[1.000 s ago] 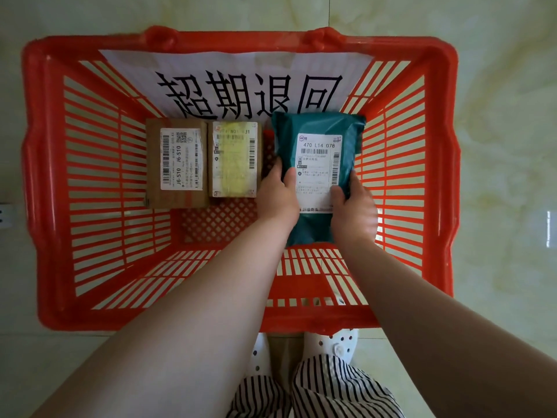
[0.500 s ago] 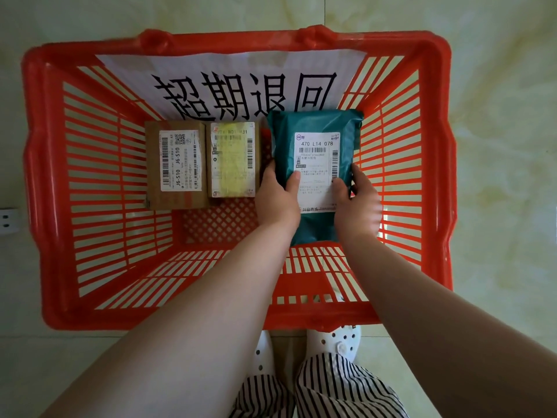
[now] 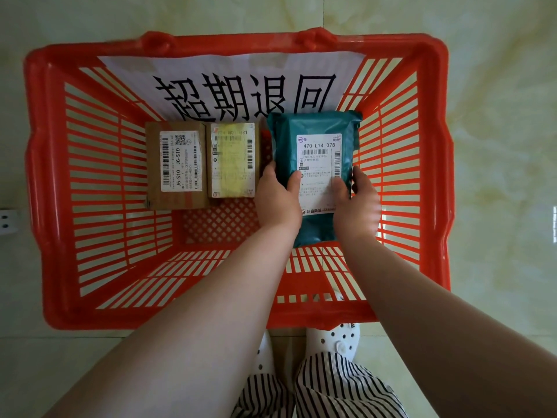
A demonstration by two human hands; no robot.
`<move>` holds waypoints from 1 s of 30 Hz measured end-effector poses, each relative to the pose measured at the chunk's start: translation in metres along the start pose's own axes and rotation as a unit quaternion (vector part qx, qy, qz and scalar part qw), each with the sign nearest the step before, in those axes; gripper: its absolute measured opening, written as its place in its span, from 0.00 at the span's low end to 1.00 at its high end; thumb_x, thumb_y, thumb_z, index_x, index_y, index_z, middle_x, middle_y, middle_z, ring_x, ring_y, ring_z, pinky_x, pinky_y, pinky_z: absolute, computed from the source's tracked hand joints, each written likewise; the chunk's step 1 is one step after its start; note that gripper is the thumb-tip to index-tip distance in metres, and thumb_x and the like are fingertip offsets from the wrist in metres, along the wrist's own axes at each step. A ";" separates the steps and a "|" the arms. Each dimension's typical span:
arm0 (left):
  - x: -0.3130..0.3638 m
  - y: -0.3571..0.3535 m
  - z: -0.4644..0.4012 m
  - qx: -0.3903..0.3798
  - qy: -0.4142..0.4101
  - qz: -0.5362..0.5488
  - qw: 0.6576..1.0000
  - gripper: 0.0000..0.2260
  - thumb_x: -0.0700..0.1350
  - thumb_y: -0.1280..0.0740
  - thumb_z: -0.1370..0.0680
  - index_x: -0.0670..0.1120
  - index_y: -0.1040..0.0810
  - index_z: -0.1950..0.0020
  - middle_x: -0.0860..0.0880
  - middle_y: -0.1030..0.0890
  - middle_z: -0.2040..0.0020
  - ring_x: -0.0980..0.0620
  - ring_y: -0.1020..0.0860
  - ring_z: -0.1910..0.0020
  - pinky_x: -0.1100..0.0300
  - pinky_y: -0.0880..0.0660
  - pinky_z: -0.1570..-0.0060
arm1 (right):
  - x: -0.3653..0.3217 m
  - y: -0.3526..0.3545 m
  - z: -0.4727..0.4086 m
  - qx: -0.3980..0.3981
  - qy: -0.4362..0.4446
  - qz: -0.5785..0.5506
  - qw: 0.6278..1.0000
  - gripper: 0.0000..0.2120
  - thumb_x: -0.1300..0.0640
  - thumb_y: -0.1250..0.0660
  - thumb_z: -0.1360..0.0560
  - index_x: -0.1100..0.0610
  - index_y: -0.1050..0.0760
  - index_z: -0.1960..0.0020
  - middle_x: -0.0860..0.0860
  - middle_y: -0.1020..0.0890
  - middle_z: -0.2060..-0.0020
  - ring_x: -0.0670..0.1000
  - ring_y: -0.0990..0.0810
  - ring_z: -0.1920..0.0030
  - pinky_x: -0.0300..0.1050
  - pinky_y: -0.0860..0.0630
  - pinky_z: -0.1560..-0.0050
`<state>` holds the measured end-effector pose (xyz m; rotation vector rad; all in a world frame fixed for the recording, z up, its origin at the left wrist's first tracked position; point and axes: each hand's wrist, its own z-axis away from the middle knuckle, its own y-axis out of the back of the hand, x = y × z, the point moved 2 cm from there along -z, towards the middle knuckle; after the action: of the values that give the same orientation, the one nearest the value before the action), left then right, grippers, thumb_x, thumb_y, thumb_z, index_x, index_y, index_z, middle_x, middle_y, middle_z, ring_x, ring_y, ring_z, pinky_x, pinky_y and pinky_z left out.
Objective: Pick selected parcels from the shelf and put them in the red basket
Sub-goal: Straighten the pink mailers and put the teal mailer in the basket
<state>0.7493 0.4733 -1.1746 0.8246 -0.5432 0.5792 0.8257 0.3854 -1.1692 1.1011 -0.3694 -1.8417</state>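
A red slatted basket [image 3: 45, 188] stands on the floor below me. Inside it at the back right lies a teal bag parcel [image 3: 313, 128] with a white label reading 470 L14 078. My left hand [image 3: 278, 200] grips its left edge, thumb on top. My right hand [image 3: 358, 203] grips its right edge the same way. Left of the bag, a brown cardboard box [image 3: 176, 164] and a yellowish taped box [image 3: 233, 161] lie side by side on the basket floor.
A white paper sign [image 3: 241, 82] with large black characters leans on the basket's back wall. The pale marble-look floor [image 3: 497, 146] surrounds the basket. My white clogs [image 3: 340, 339] and striped trousers show at the bottom. A wall socket [image 3: 6, 221] sits at far left.
Both hands slid slightly forward with the teal parcel, which now sits a little deeper toward the basket's back. The two boxes have not moved.
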 end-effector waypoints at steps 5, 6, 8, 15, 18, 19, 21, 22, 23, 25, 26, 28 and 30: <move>0.001 0.002 0.003 -0.004 0.009 -0.014 1.000 0.23 0.51 0.37 0.19 0.44 0.33 0.26 0.46 0.26 0.30 0.46 0.28 0.31 0.53 0.30 0.35 | -0.001 0.005 0.001 0.000 -0.010 -0.011 1.000 0.25 0.47 0.38 0.18 0.51 0.35 0.23 0.49 0.24 0.30 0.54 0.21 0.35 0.49 0.18 0.48; 0.002 0.003 0.004 -0.005 0.013 -0.015 1.000 0.23 0.52 0.37 0.19 0.44 0.33 0.27 0.46 0.26 0.30 0.46 0.28 0.32 0.53 0.30 0.35 | -0.003 0.008 0.002 0.002 -0.013 -0.013 1.000 0.25 0.47 0.38 0.18 0.51 0.35 0.23 0.50 0.24 0.30 0.54 0.21 0.35 0.45 0.19 0.52; 0.004 0.007 0.010 -0.008 0.027 -0.022 0.999 0.24 0.54 0.38 0.19 0.44 0.32 0.27 0.46 0.26 0.31 0.46 0.27 0.32 0.52 0.29 0.35 | -0.004 0.012 0.006 0.010 -0.013 -0.012 1.000 0.25 0.47 0.38 0.18 0.52 0.34 0.23 0.51 0.24 0.30 0.54 0.21 0.35 0.42 0.23 0.56; -0.007 0.051 0.054 0.030 0.196 0.075 0.977 0.23 0.59 0.42 0.20 0.42 0.24 0.39 0.47 0.20 0.45 0.50 0.21 0.50 0.64 0.31 0.61 | -0.038 0.016 0.062 0.018 -0.015 -0.110 0.994 0.19 0.47 0.37 0.19 0.52 0.28 0.30 0.48 0.22 0.36 0.48 0.22 0.38 0.50 0.18 0.44; -0.023 0.091 0.046 0.071 0.327 0.155 0.930 0.28 0.62 0.41 0.21 0.39 0.27 0.35 0.43 0.22 0.42 0.45 0.22 0.47 0.60 0.28 0.56 | -0.056 -0.015 0.095 -0.079 -0.105 -0.180 0.975 0.17 0.46 0.36 0.20 0.55 0.22 0.38 0.47 0.17 0.48 0.45 0.19 0.49 0.48 0.19 0.47; -0.031 0.102 0.039 0.081 0.346 0.183 0.917 0.28 0.62 0.40 0.21 0.39 0.29 0.33 0.42 0.22 0.38 0.41 0.22 0.42 0.56 0.28 0.52 | -0.059 -0.030 0.103 -0.114 -0.163 -0.213 0.957 0.18 0.45 0.36 0.21 0.56 0.21 0.38 0.49 0.16 0.48 0.48 0.17 0.49 0.50 0.19 0.45; -0.048 0.118 0.020 0.072 0.344 0.225 0.909 0.28 0.61 0.40 0.21 0.40 0.28 0.32 0.41 0.23 0.35 0.40 0.23 0.38 0.52 0.26 0.48 | -0.065 -0.061 0.113 -0.175 -0.217 -0.230 0.933 0.24 0.47 0.35 0.21 0.54 0.29 0.28 0.52 0.19 0.41 0.53 0.18 0.45 0.48 0.21 0.47; -0.056 0.122 0.011 0.064 0.339 0.238 0.908 0.27 0.61 0.39 0.21 0.41 0.28 0.33 0.41 0.23 0.35 0.40 0.22 0.38 0.51 0.25 0.46 | -0.066 -0.075 0.111 -0.181 -0.230 -0.217 0.931 0.29 0.49 0.35 0.21 0.53 0.38 0.23 0.53 0.23 0.36 0.55 0.20 0.42 0.46 0.24 0.50; -0.062 0.124 0.002 0.058 0.336 0.254 0.905 0.28 0.61 0.38 0.22 0.41 0.28 0.33 0.41 0.22 0.36 0.41 0.21 0.40 0.49 0.24 0.45 | -0.064 -0.086 0.108 -0.174 -0.241 -0.205 0.933 0.31 0.50 0.34 0.21 0.54 0.40 0.22 0.55 0.25 0.34 0.57 0.21 0.41 0.46 0.25 0.51; -0.073 0.126 -0.013 0.045 0.338 0.301 0.891 0.32 0.63 0.31 0.28 0.41 0.27 0.34 0.41 0.19 0.41 0.44 0.19 0.46 0.49 0.22 0.45 | -0.063 -0.102 0.100 -0.197 -0.257 -0.194 0.926 0.27 0.45 0.32 0.23 0.57 0.30 0.29 0.57 0.21 0.39 0.60 0.19 0.42 0.50 0.21 0.44; -0.079 0.125 -0.020 0.042 0.341 0.319 0.883 0.36 0.64 0.28 0.34 0.42 0.26 0.35 0.42 0.18 0.44 0.44 0.18 0.48 0.48 0.21 0.46 | -0.063 -0.106 0.097 -0.188 -0.284 -0.190 0.921 0.27 0.42 0.32 0.24 0.57 0.28 0.32 0.57 0.20 0.42 0.59 0.19 0.44 0.53 0.20 0.42; -0.092 0.122 -0.033 0.051 0.336 0.323 0.883 0.42 0.65 0.26 0.44 0.44 0.25 0.37 0.43 0.17 0.47 0.43 0.18 0.49 0.48 0.20 0.46 | -0.056 -0.114 0.087 -0.179 -0.287 -0.186 0.922 0.27 0.40 0.31 0.25 0.58 0.28 0.35 0.55 0.19 0.45 0.58 0.18 0.45 0.57 0.20 0.43; -0.106 0.117 -0.044 0.056 0.329 0.310 0.890 0.49 0.69 0.25 0.53 0.45 0.25 0.37 0.44 0.17 0.46 0.42 0.18 0.48 0.47 0.20 0.47 | -0.050 -0.115 0.076 -0.160 -0.264 -0.178 0.934 0.26 0.40 0.30 0.25 0.59 0.27 0.37 0.55 0.18 0.47 0.57 0.18 0.48 0.53 0.19 0.51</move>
<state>0.6049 0.5447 -1.2079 0.4956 -0.1276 1.4274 0.7076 0.4728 -1.1741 0.4542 -0.1653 -2.4184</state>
